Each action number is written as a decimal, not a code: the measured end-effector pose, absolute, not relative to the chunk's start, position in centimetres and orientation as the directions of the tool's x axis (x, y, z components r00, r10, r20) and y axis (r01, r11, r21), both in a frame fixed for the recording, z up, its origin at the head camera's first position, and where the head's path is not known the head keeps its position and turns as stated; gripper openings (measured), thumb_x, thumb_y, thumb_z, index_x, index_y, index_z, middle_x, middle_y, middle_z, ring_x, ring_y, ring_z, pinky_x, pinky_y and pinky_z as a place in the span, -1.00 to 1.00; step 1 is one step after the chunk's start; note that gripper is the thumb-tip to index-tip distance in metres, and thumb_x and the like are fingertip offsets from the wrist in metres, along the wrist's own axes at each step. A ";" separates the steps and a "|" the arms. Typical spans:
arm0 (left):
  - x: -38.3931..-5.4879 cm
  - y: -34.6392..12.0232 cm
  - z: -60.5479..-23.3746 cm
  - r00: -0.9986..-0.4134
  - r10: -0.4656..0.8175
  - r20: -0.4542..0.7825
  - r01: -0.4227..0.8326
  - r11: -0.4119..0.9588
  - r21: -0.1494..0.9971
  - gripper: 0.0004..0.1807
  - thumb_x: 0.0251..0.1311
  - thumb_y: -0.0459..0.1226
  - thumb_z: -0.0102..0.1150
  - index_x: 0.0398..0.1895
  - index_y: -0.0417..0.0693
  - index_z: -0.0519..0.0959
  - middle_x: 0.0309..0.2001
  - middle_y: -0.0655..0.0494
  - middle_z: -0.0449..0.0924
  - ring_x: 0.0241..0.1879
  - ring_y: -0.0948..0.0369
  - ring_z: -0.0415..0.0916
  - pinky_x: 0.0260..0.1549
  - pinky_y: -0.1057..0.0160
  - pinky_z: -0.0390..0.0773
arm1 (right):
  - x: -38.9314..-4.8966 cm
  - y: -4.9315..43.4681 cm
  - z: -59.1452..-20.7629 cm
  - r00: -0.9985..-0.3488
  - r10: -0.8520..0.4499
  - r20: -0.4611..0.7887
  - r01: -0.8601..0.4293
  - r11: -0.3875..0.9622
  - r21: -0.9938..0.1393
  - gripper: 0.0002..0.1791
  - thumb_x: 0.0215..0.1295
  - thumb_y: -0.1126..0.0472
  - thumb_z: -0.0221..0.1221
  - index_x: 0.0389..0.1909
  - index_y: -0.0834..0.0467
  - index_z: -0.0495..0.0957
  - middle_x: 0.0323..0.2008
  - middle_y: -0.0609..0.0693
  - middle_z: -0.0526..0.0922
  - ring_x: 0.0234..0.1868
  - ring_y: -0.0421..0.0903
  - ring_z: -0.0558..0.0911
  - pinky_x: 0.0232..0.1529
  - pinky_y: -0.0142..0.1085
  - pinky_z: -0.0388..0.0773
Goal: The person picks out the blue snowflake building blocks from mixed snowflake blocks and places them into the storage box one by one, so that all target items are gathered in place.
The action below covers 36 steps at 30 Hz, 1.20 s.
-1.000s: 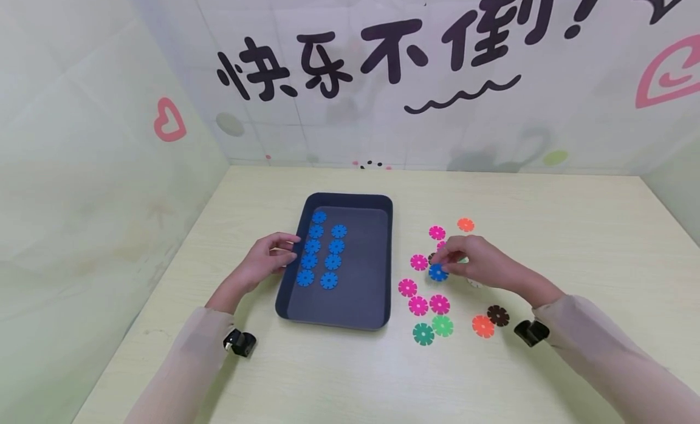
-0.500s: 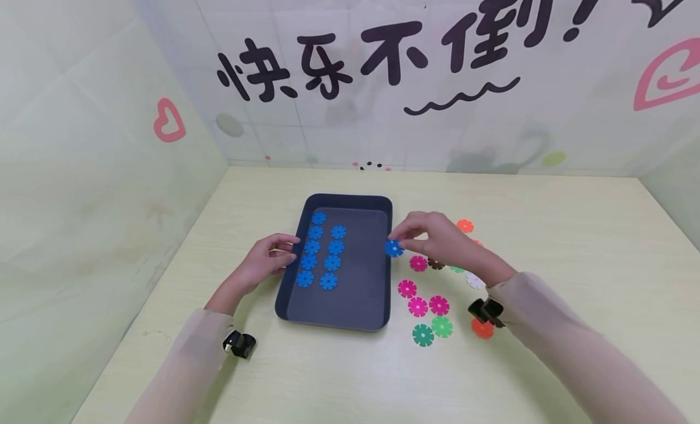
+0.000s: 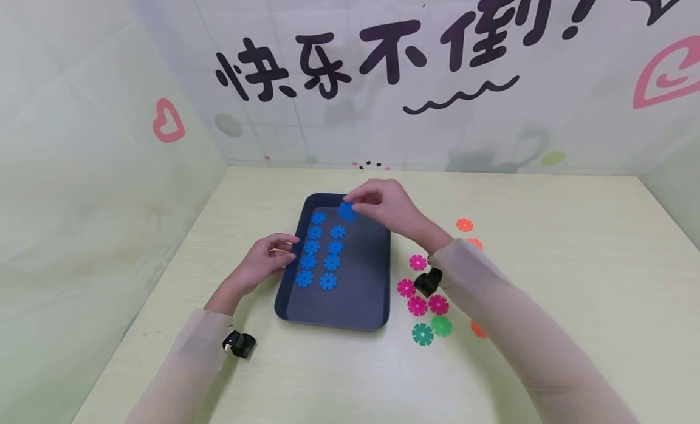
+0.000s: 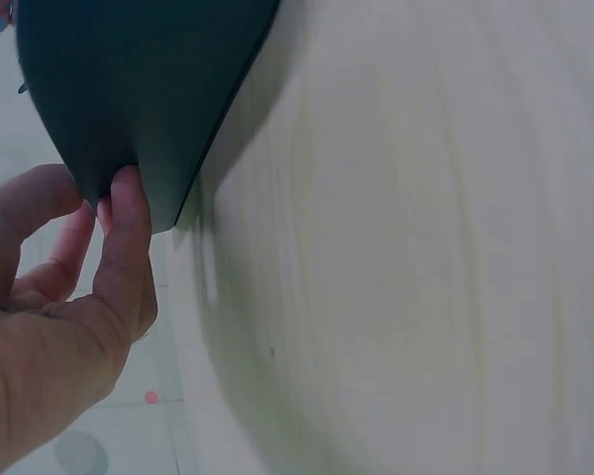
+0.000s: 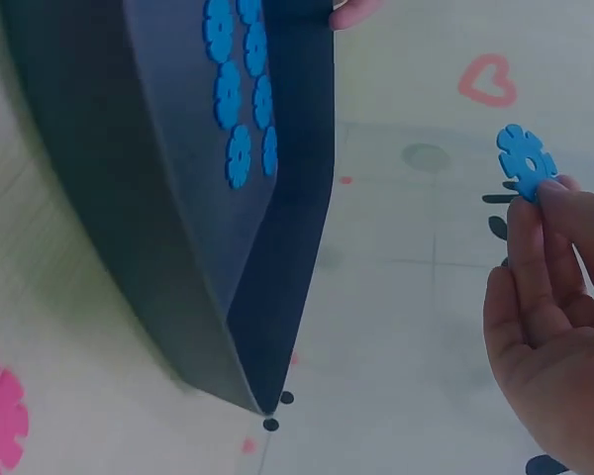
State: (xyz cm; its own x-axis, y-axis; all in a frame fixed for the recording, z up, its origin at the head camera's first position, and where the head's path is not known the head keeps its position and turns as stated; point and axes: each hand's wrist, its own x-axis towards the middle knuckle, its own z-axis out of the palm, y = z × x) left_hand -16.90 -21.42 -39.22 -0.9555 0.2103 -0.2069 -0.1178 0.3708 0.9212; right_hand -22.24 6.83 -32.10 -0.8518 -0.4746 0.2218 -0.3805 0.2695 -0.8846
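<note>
My right hand (image 3: 388, 205) pinches a blue notched plastic disc (image 3: 347, 211) between thumb and fingertips, above the far part of a dark grey tray (image 3: 361, 296). In the right wrist view the held disc (image 5: 526, 158) stands clear of the tray wall. Inside the tray lie several blue discs (image 3: 335, 247) in two columns on the left side; the left column reaches farther back. My left hand (image 3: 261, 263) grips the tray's left rim. The left wrist view shows its thumb against the outer wall and a finger (image 4: 42, 203) at the rim.
Right of the tray, pink discs (image 3: 417, 305), green discs (image 3: 442, 325) and orange discs (image 3: 465, 225) are scattered on the pale wooden table (image 3: 569, 260). My right forearm covers part of that group. A printed cloth backdrop (image 3: 350, 132) stands behind the table.
My right hand has carried the blue disc left from the loose discs, across the tray's right rim, to above its far end. The left hand and tray have stayed put.
</note>
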 end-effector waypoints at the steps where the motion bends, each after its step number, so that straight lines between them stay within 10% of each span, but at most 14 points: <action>1: -16.9 -21.4 -39.2 -0.955 0.208 -0.210 -0.122 0.372 0.920 -0.60 0.26 -0.39 0.02 0.17 -0.27 0.34 -0.04 -0.20 0.34 -0.17 0.10 0.47 -0.31 0.24 0.51 | -22.4 6.4 -32.0 -0.856 -0.463 0.231 -0.376 0.251 -0.892 -0.77 0.18 0.35 0.19 -0.13 0.26 0.62 -0.24 0.08 0.60 -0.26 -0.09 0.58 -0.18 -0.29 0.52; 12: -16.9 -21.4 -39.2 -0.956 0.200 -0.216 -0.129 0.374 0.918 -0.60 0.25 -0.41 0.01 0.17 -0.23 0.35 -0.04 -0.18 0.34 -0.17 0.11 0.46 -0.32 0.23 0.52 | -24.7 2.7 -32.7 -0.921 -0.298 0.251 -0.318 0.202 -0.926 -0.78 0.18 0.34 0.20 -0.15 0.28 0.62 -0.21 0.11 0.64 -0.29 -0.07 0.59 -0.22 -0.31 0.52; 22: -17.0 -21.5 -39.4 -0.956 0.205 -0.208 -0.122 0.367 0.922 -0.60 0.25 -0.41 0.02 0.17 -0.24 0.35 -0.04 -0.18 0.34 -0.19 0.14 0.46 -0.34 0.25 0.52 | -25.8 0.8 -35.2 -0.988 -0.147 0.057 -0.074 0.116 -0.990 -0.79 0.18 0.35 0.19 -0.16 0.25 0.64 -0.32 0.10 0.59 -0.28 -0.03 0.54 -0.09 -0.07 0.47; 36: -17.0 -21.5 -39.4 -0.956 0.207 -0.208 -0.121 0.368 0.922 -0.60 0.25 -0.41 0.02 0.16 -0.26 0.34 -0.03 -0.19 0.34 -0.19 0.15 0.46 -0.32 0.25 0.51 | -26.0 1.1 -38.7 -0.985 -0.018 -0.173 0.172 0.054 -0.984 -0.77 0.20 0.34 0.18 -0.12 0.21 0.63 -0.10 0.06 0.60 -0.11 -0.07 0.55 -0.02 -0.27 0.45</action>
State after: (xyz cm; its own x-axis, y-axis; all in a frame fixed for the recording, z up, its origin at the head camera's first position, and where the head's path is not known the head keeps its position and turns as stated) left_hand -16.99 -21.45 -39.41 -0.9559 0.2073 -0.2082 -0.1208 0.3684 0.9218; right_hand -25.96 1.14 -38.73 -0.9847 -0.0181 -0.1735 0.1723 0.0540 -0.9836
